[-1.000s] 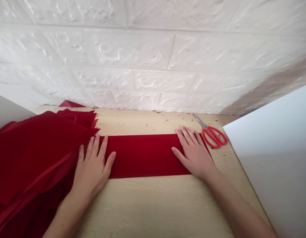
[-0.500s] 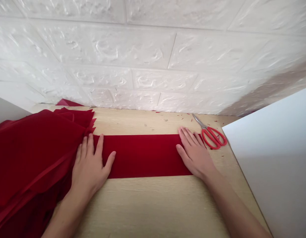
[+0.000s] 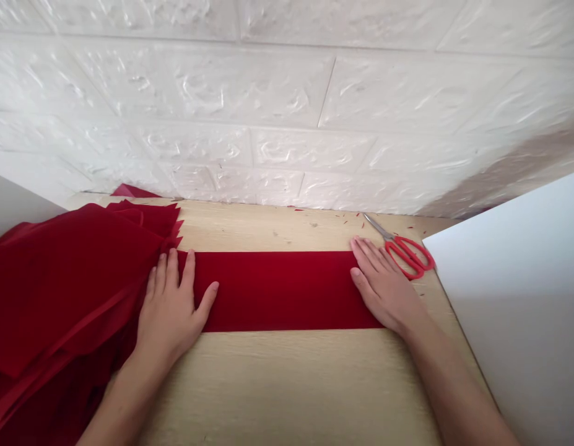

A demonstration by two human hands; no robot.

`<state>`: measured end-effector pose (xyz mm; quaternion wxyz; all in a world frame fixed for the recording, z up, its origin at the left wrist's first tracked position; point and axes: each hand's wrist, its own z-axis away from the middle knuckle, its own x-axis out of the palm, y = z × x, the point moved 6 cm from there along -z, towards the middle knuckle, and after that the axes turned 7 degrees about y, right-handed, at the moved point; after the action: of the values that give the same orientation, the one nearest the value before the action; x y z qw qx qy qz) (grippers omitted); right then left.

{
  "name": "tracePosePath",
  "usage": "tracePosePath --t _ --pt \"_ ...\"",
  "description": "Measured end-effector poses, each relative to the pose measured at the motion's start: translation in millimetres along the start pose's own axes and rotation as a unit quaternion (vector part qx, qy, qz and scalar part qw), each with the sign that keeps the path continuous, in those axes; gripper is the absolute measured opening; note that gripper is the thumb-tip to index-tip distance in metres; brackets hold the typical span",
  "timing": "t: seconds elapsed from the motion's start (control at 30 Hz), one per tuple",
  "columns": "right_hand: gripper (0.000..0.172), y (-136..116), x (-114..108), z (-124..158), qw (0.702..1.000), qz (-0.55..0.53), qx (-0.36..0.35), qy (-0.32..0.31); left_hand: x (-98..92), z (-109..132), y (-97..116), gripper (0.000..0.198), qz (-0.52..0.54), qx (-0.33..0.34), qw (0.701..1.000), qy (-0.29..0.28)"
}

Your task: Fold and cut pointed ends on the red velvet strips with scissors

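Both grips lie palm down, pinching nothing visible: the left hand (image 3: 170, 310) with thumb and forefinger spread, the right hand (image 3: 389, 291) with fingers closer together and thumb slightly apart. Between them, flat on the worktop (image 3: 287, 384), stretches the red fabric strip (image 3: 277, 291), its long axis running left to right, one hand over each end. The right hand is nearer the red-handled scissors (image 3: 389, 236); the left touches or nearly touches the red fabric pile (image 3: 68, 272), which the frame cuts off. Both strip ends are hidden; layers cannot be counted.
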<state>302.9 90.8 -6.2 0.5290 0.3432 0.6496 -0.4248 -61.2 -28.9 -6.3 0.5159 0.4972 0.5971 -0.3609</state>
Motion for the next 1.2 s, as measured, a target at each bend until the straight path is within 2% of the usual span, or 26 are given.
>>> tracePosePath --t 0.3,0.43,0.57,0.67,0.77,0.87,0.97,1.03,1.13,1.2 --pt "0.069 1.0 -0.1 1.6 1.000 -0.007 -0.007 0.013 0.2 0.0 -0.8 0.093 0.023 -0.022 0.999 0.001" --pt "0.071 -2.2 0.4 0.3 1.000 0.011 -0.006 0.007 -3.1 -1.1 -6.2 0.094 0.085 -0.060 0.994 0.022" --pt "0.071 -5.1 -0.8 -0.1 1.000 0.022 -0.004 0.002 -26.3 -0.5 -14.0 0.074 0.207 -0.108 0.968 0.097" --pt "0.072 -4.8 -1.1 0.2 1.000 0.017 -0.005 0.005 -52.5 -0.3 -8.0 0.054 0.141 -0.093 0.975 0.143" --pt "0.072 -3.3 0.0 0.5 1.000 0.003 -0.010 0.013 -63.4 -3.2 -1.1 0.048 0.010 -0.101 0.989 0.106" --pt "0.071 -1.6 1.3 0.4 1.000 -0.015 -0.011 0.015 -59.4 -7.4 -2.1 0.048 -0.038 -0.127 0.990 0.043" --pt "0.069 -0.1 -1.5 1.3 0.998 -0.059 -0.003 0.007 -54.6 -12.1 -4.4 0.050 -0.031 -0.140 0.990 0.004" --pt "0.069 2.2 -7.1 3.2 0.992 -0.124 0.015 0.003 -56.0 -16.2 -2.8 0.051 -0.012 -0.145 0.989 -0.008" --pt "0.069 9.4 -18.9 7.7 0.968 -0.242 0.059 0.013 -67.7 -24.8 6.6 0.056 0.015 -0.140 0.990 -0.004" --pt "0.077 16.1 -27.9 10.6 0.949 -0.299 0.083 0.047 -79.8 -32.4 13.5 0.059 0.025 -0.137 0.990 0.016"
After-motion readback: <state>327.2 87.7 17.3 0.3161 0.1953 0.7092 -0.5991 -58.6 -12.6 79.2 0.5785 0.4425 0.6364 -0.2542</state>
